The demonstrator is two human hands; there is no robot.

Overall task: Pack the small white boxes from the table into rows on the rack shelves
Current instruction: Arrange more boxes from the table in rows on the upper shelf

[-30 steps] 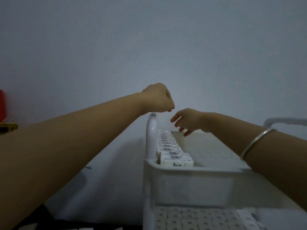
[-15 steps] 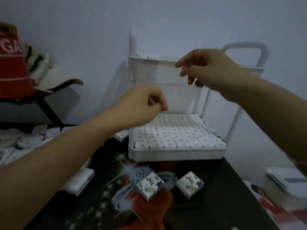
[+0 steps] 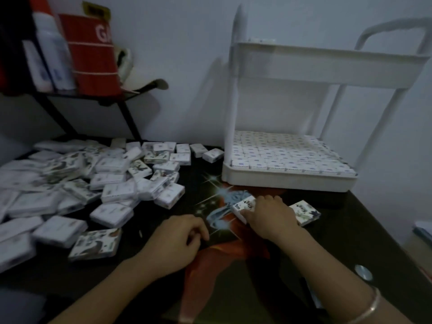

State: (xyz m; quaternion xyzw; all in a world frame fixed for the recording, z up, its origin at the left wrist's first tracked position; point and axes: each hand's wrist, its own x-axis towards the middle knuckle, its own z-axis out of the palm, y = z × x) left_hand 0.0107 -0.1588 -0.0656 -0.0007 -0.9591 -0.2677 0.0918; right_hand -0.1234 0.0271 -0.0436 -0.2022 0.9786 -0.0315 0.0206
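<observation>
A bangle circles the right wrist at the near edge. Both hands are down on the dark bench. The left hand rests knuckles-up with its fingers curled in toward the palm, and nothing shows in them. Just beyond and to the right, the right hand grips a box lying flat on the bench, fingers hooked over its far edge and thumb on the near side. A second box lies just beside that hand, on its right.

Farther left, a loose pile of the same small white boxes spreads over the bench, some overlapping. Behind the hands stands the white rack. Its lower shelf is filled with boxes in tight rows. On the upper shelf only a box edge shows above the rim at the left corner.

At the far left a black stand carries a red tub and pale bottles against the wall.
</observation>
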